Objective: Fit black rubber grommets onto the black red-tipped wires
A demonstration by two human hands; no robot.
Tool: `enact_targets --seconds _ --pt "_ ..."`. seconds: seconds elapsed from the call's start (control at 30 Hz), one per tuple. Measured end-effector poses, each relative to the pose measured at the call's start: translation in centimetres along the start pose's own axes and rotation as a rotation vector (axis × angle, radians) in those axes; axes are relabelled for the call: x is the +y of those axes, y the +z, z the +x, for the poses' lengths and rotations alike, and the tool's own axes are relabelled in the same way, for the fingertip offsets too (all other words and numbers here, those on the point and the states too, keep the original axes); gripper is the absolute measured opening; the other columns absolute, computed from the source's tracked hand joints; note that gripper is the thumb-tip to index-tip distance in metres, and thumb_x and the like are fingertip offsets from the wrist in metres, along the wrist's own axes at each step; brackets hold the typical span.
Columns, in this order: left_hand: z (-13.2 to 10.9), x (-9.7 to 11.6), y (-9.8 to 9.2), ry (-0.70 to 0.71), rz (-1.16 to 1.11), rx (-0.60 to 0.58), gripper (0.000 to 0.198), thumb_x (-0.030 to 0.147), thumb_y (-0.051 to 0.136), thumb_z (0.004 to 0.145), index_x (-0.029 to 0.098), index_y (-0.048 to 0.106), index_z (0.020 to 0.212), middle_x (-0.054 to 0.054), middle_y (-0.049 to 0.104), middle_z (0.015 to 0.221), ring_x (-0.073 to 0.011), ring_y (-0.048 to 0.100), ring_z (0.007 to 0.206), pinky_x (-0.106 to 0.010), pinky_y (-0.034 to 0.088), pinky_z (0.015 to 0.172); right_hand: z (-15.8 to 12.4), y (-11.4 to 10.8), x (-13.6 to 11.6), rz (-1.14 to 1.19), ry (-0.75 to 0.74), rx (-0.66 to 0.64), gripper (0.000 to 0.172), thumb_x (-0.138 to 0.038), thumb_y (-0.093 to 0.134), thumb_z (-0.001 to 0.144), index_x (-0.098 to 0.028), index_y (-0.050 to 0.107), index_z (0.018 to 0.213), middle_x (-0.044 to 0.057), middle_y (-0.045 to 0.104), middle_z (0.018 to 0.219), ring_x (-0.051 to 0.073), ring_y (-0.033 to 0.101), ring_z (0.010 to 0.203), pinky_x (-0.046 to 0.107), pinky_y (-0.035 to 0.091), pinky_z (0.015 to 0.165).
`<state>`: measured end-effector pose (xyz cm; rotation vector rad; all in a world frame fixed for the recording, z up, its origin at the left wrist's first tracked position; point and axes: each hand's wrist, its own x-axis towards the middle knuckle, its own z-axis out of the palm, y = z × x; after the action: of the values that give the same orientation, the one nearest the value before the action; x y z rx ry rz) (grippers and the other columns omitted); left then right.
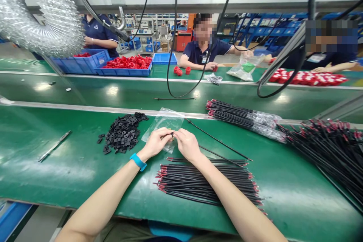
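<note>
My left hand (157,141), with a blue band at the wrist, is closed in a pinch at the middle of the green bench. Fingertip to fingertip with it, my right hand (187,143) is closed too. A small dark piece (172,134) shows between them, mostly hidden by the fingers. From behind my right hand a black cable (218,154) runs out to the right. Under and behind the hands lies a clear plastic bag (167,119). Left of them is a pile of small black plastic pieces with holes (123,132). Black cables with red ends (198,181) lie in rows below my right forearm.
A pen-like tool (55,146) lies at the left. Bundled cables (241,117) and a big loose heap of cables (326,151) occupy the right. Beyond, red parts fill a blue bin (124,71), and co-workers sit opposite. Black cords (176,38) hang overhead.
</note>
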<state>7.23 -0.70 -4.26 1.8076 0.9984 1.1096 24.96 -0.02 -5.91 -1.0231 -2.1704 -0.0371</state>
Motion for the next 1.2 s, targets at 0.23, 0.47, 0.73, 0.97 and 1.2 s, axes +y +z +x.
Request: enact_targets --seconds 0.23,0.47,0.73,0.97,1.2 --pt "0.5 -0.9 -1.0 -0.005 0.055 0.12 0.029 0.036 0.062 0.086 0.018 0.072 0.107 -0.009 0.068 0.096 -0.0192 0.063 0.088 -0.031 0.05 0.083 0.4 0.1 -0.5 0.193 0.127 0.08 0.019 -0.024 0.048 0.098 -0.019 0.066 0.104 0.006 0.065 0.088 0.018 0.062 0.08 0.027 0.049 0.075" --pt "0.2 -0.8 0.0 -0.158 -0.258 0.091 0.035 0.039 0.07 0.079 0.013 0.069 0.102 -0.01 0.07 0.099 -0.0201 0.067 0.088 -0.034 0.054 0.085 0.0 -0.1 0.0 0.045 0.068 0.044 0.023 -0.022 0.044 0.099 -0.019 0.067 0.093 0.005 0.063 0.079 0.016 0.059 0.073 0.025 0.043 0.068" --pt "0.1 -0.2 -0.4 -0.025 -0.089 0.019 0.028 0.037 0.063 0.086 0.016 0.071 0.101 -0.01 0.066 0.098 -0.0194 0.064 0.09 -0.031 0.053 0.083 0.2 -0.6 0.4 0.102 0.071 -0.073 0.032 -0.025 0.043 0.1 -0.02 0.064 0.077 0.001 0.057 0.07 0.013 0.055 0.063 0.022 0.04 0.062" --pt "0.2 0.0 -0.4 0.026 -0.035 -0.002 0.026 0.034 0.061 0.088 0.017 0.071 0.104 -0.009 0.067 0.099 -0.0191 0.063 0.093 -0.029 0.051 0.084 0.7 -0.9 0.2 0.254 0.117 -0.133 0.031 -0.026 0.044 0.1 -0.021 0.064 0.077 0.0 0.063 0.075 0.012 0.06 0.07 0.022 0.042 0.065" --pt "1.5 -2.9 -5.6 0.049 0.58 0.226 0.043 0.032 0.048 0.093 0.018 0.053 0.134 -0.014 0.06 0.123 -0.0266 0.054 0.113 -0.042 0.04 0.101 1.0 -2.0 3.9 -0.262 0.108 -0.022 0.021 -0.023 0.048 0.098 -0.017 0.068 0.096 0.007 0.065 0.083 0.019 0.059 0.076 0.029 0.038 0.066"
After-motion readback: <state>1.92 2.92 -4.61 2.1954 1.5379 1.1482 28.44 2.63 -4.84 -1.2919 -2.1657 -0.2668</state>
